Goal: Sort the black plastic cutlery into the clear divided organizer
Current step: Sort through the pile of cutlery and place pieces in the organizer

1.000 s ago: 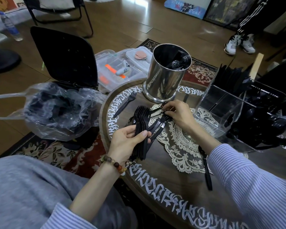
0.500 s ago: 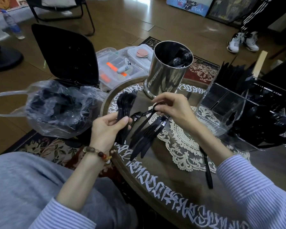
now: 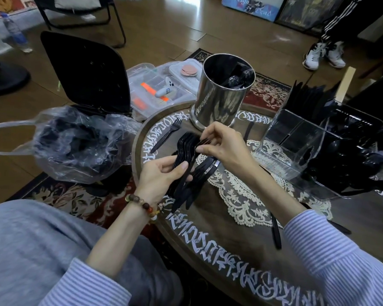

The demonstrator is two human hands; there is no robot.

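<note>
I saw left grip (image 3: 161, 173) clasping fork stack (image 3: 184, 155), tines toward desk's far edge | right grip (image 3: 221, 144) pinching one fork (image 3: 202, 142) at tines | organizer (image 3: 296, 140) nearer right

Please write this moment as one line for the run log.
stage: collecting forks | left hand: holds fork stack | right hand: pinches one fork at stack | organizer: right of hands, partly filled

Single head-worn view, close, downward over the table (image 3: 234, 237)
</note>
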